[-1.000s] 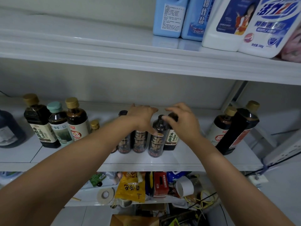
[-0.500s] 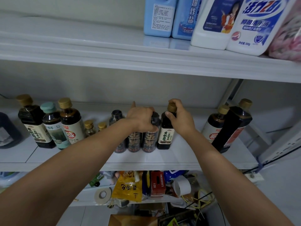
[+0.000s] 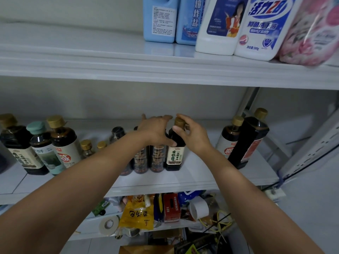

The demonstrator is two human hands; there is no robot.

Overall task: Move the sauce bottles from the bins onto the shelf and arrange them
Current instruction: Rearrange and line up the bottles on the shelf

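A small dark sauce bottle (image 3: 174,154) with a gold cap and cream label stands on the middle white shelf (image 3: 194,178). My right hand (image 3: 192,134) grips its neck and cap. Left of it stand three dark bottles with brown labels (image 3: 156,160) in a tight row. My left hand (image 3: 156,131) lies over their tops, fingers curled round them, thumb touching the gold-capped bottle's shoulder. Three taller bottles (image 3: 62,143) stand at the left, two small gold-capped ones (image 3: 86,147) behind, and two dark bottles (image 3: 245,142) at the right.
The upper shelf (image 3: 128,66) carries blue and white detergent jugs (image 3: 236,24) and a pink pack. Below, a cluttered lower shelf holds a yellow bag (image 3: 137,215), tape rolls, a red box and wires. A shelf upright (image 3: 245,105) and power strip are at the right.
The gold-capped bottle came forward from behind into line at the right end of the brown-label row. My right hand shifted to its neck; my left hand stayed over the row's tops.
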